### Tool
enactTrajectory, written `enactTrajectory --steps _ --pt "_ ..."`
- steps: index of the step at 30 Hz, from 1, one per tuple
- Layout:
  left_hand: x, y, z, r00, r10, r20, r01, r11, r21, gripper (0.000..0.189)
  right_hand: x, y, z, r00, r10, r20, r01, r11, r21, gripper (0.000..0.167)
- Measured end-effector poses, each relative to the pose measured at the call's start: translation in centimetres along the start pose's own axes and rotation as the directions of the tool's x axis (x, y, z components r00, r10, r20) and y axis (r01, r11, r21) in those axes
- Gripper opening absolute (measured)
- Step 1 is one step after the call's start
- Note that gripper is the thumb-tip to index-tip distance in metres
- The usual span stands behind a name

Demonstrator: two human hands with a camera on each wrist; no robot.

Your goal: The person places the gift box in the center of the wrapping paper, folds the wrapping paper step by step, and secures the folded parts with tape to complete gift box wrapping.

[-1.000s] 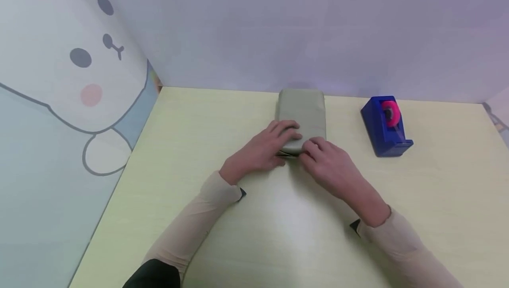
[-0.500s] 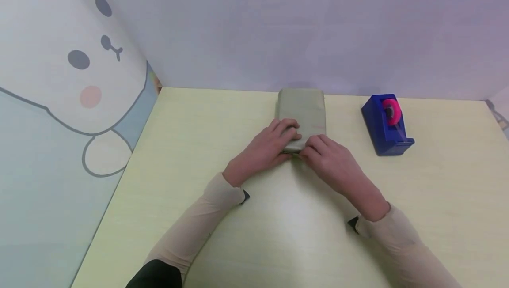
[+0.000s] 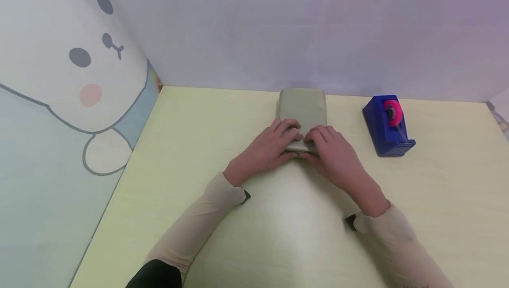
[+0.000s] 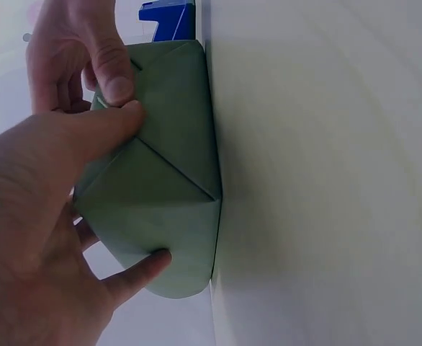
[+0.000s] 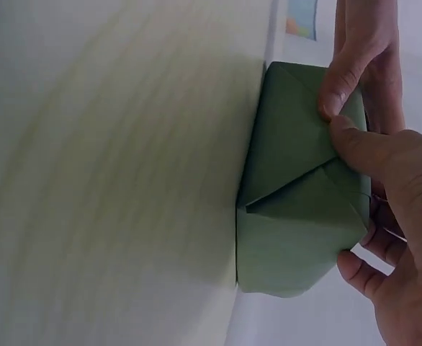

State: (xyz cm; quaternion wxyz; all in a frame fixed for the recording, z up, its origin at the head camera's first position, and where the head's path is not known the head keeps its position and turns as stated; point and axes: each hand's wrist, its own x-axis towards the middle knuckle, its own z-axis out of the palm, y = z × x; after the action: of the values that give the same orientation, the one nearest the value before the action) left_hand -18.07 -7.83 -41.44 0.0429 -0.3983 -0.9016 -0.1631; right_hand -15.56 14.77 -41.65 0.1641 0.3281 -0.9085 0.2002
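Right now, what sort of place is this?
It looks like a little indoor craft or gift-wrapping spot, though I can't be sure. There's a pale table, a blue tape dispenser and a folded green package.

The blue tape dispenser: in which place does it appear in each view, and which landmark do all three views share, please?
Head: the blue tape dispenser is right of the middle, to the right of the green package.
Left wrist: the blue tape dispenser is cut by the top edge, left of the middle, just above the package.
Right wrist: not in it.
Shared landmark: the green package.
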Motion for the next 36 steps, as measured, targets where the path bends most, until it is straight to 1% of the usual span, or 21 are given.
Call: enactTrajectory --steps 4,5,7,8,10,11,12,14,15,17,19,20,22,25,27,30,33,36 --pt "0.1 -0.1 -0.2 0.999 0.025 0.030 -0.025 1.000 -0.016 0.044 -0.1 0.5 0.0 1.000 0.016 -0.024 -0.013 0.992 0.122 0.039" --pt "0.2 -0.3 -0.3 0.999 0.036 0.041 -0.035 0.999 -0.042 0.045 -0.2 0.6 0.0 0.999 0.021 -0.033 -0.016 0.989 0.148 0.037" --pt "0.1 -0.8 -0.7 0.997 0.054 0.062 -0.046 0.991 -0.125 0.047 -0.3 0.7 0.1 0.998 0.029 -0.054 -0.018 0.982 0.188 0.034" --pt "0.0 -1.1 -0.9 0.996 0.056 0.070 -0.044 0.985 -0.169 0.049 -0.3 0.7 0.1 0.997 0.033 -0.063 -0.019 0.979 0.205 0.032" --pt "-0.4 -1.7 -1.5 0.997 0.036 0.071 -0.018 0.970 -0.241 0.054 -0.3 0.7 0.2 0.996 0.037 -0.077 -0.018 0.972 0.233 0.030" --pt "-0.7 -1.9 -1.7 0.998 0.011 0.064 0.006 0.967 -0.255 0.057 -0.3 0.7 0.3 0.996 0.040 -0.082 -0.019 0.970 0.242 0.030" --pt "-0.9 -1.9 -2.0 0.998 -0.021 0.059 0.036 0.968 -0.247 0.057 -0.2 0.6 0.4 0.996 0.042 -0.084 -0.020 0.969 0.247 0.030" --pt "-1.5 -1.8 -2.4 0.993 -0.100 0.063 0.111 0.975 -0.194 0.055 -0.1 0.5 0.5 0.995 0.048 -0.086 -0.025 0.966 0.257 0.029" --pt "-1.8 -1.7 -2.5 0.987 -0.141 0.076 0.152 0.976 -0.157 0.051 -0.1 0.5 0.6 0.995 0.050 -0.087 -0.026 0.965 0.261 0.029" --pt "-2.3 -1.4 -2.5 0.968 -0.218 0.122 0.230 0.969 -0.094 0.039 0.0 0.4 0.7 0.995 0.053 -0.088 -0.028 0.963 0.267 0.029" --pt "-2.7 -1.2 -2.4 0.952 -0.259 0.166 0.272 0.960 -0.063 0.030 0.0 0.3 0.7 0.995 0.049 -0.089 -0.024 0.962 0.271 0.029" --pt "-2.8 -1.2 -2.3 0.949 -0.262 0.178 0.276 0.959 -0.060 0.029 0.1 0.3 0.8 0.995 0.047 -0.088 -0.021 0.962 0.272 0.029" --pt "-2.9 -1.4 -2.2 0.952 -0.247 0.180 0.262 0.963 -0.062 0.031 0.2 0.3 0.7 0.995 0.042 -0.088 -0.016 0.962 0.273 0.030" --pt "-2.8 -1.9 -1.9 0.972 -0.175 0.156 0.187 0.980 -0.068 0.034 0.3 0.3 0.7 0.995 0.037 -0.091 -0.011 0.962 0.272 0.031" --pt "-2.8 -2.1 -1.8 0.980 -0.138 0.144 0.150 0.986 -0.072 0.035 0.3 0.4 0.7 0.995 0.036 -0.093 -0.009 0.962 0.272 0.031" --pt "-2.7 -2.4 -1.6 0.984 -0.113 0.136 0.126 0.987 -0.095 0.037 0.3 0.5 0.6 0.995 0.031 -0.092 -0.005 0.961 0.277 0.031" --pt "-2.6 -2.6 -1.5 0.985 -0.111 0.129 0.125 0.986 -0.108 0.036 0.3 0.5 0.6 0.995 0.027 -0.092 0.000 0.960 0.279 0.031" --pt "-2.4 -2.8 -1.2 0.986 -0.109 0.129 0.121 0.988 -0.092 0.035 0.3 0.6 0.6 0.996 0.027 -0.090 -0.001 0.959 0.282 0.031"
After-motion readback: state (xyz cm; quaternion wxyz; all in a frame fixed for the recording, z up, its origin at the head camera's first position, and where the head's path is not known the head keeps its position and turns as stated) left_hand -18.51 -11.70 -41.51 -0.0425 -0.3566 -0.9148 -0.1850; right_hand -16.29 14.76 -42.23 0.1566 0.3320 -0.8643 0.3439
